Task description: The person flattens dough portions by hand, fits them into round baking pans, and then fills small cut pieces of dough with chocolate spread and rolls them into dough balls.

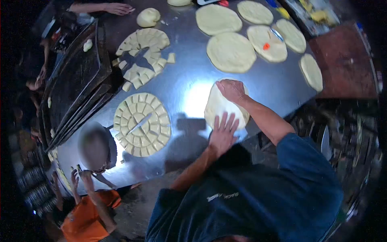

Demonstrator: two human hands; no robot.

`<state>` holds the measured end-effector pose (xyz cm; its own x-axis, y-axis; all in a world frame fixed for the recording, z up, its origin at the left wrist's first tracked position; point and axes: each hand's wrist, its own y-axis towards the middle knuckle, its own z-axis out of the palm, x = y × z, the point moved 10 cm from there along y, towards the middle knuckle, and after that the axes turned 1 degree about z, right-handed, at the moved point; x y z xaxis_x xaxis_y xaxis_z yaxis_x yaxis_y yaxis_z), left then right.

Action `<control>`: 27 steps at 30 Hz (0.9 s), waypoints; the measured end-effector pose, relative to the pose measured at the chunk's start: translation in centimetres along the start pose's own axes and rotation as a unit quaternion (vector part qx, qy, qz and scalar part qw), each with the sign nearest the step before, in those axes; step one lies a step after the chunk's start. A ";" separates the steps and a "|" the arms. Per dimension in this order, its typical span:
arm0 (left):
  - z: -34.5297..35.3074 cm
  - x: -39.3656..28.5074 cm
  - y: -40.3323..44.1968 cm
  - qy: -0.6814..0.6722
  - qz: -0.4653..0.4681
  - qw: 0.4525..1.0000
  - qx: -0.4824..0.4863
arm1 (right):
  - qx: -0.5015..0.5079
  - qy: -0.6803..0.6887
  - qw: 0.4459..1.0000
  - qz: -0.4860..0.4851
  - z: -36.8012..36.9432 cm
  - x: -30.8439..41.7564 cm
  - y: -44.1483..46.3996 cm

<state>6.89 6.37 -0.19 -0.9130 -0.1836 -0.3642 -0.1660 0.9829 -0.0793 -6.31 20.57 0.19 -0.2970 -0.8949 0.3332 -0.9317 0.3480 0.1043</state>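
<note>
A thick flattened round of dough (219, 105) lies on the metal table in front of me. My left hand (223, 135) rests flat on its near edge with the fingers spread. Closed into a fist, my right hand (232, 90) presses on the far part of the same dough. Left of it sits a large dough disc (142, 125) cut into many small pieces, with a thin light blade-like strip (139, 124) lying across it. Beyond that disc is a second cut round (147, 42), partly broken up into loose pieces.
Several flat dough rounds (231, 52) lie at the far right, one bearing a small orange object (266, 46). A dough ball (148, 17) sits near another person's hand (119, 8). Dark trays (76, 76) line the left. A person in orange (90, 218) works at the lower left.
</note>
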 end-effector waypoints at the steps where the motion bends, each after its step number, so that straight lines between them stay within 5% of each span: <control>1: 0.1 0.1 0.2 -0.034 -0.020 0.999 0.013 | 0.039 -0.031 0.999 -0.020 0.4 -0.2 1.8; 4: -0.6 -0.3 -0.1 0.017 -0.017 1.000 0.008 | 0.058 0.006 0.998 -0.023 -0.4 0.3 2.3; 6: -0.1 -0.7 -0.7 0.013 -0.020 1.000 0.002 | 0.183 -0.020 0.982 0.030 0.2 2.1 2.5; 7: 0.4 -0.5 -0.7 -0.002 -0.022 1.000 0.012 | 0.116 -0.022 0.993 0.024 -1.7 4.3 1.8; 8: 0.5 -0.3 -0.1 -0.017 -0.027 0.999 0.015 | 0.156 -0.151 0.976 -0.019 1.0 5.0 0.8; 10: 1.0 0.5 0.1 -0.045 -0.040 0.998 0.013 | 0.044 -0.077 0.989 -0.114 1.0 6.8 1.0; 12: 1.0 -0.4 -0.2 0.101 -0.040 0.993 -0.055 | -0.030 0.075 0.987 -0.142 2.6 4.9 1.5; 13: -0.6 -0.3 -0.3 -0.017 -0.037 0.999 -0.017 | -0.020 0.080 0.987 -0.135 2.8 6.3 -0.2; 16: 0.4 -0.2 -0.4 -0.066 -0.048 0.997 0.014 | 0.216 -0.083 0.968 -0.096 4.8 11.5 -1.1; 17: 2.0 -0.3 -0.1 -0.043 -0.037 0.997 0.049 | 0.142 -0.090 0.969 -0.182 4.5 14.6 -2.3; 21: -2.2 0.0 -0.5 -0.096 -0.029 0.995 0.008 | 0.131 0.050 0.987 -0.078 4.4 12.1 0.4; 23: -4.3 4.3 -0.7 -0.311 -0.075 0.946 -0.048 | 0.026 0.371 0.926 0.061 0.6 7.0 0.6; 24: -5.1 7.9 -1.7 -0.350 -0.205 0.907 -0.108 | -0.057 0.287 0.951 0.100 -3.4 4.9 -0.3; 25: -6.9 10.6 -1.9 -0.359 -0.228 0.875 -0.231 | -0.132 0.199 0.961 0.141 -7.8 3.0 -2.2; 26: -11.4 11.6 -1.1 -0.168 -0.212 0.911 -0.310 | -0.153 0.081 0.973 0.154 -8.3 0.5 -3.1; 27: -12.0 12.4 -0.4 -0.048 -0.214 0.886 -0.409 | -0.173 0.058 0.964 0.195 -7.4 -1.8 -4.7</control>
<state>-8.88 3.85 6.43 -0.6715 -0.5033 -0.5438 -0.7399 0.4946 0.4559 0.12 22.59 6.07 -0.5668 -0.6461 0.5112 -0.6222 0.7424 0.2485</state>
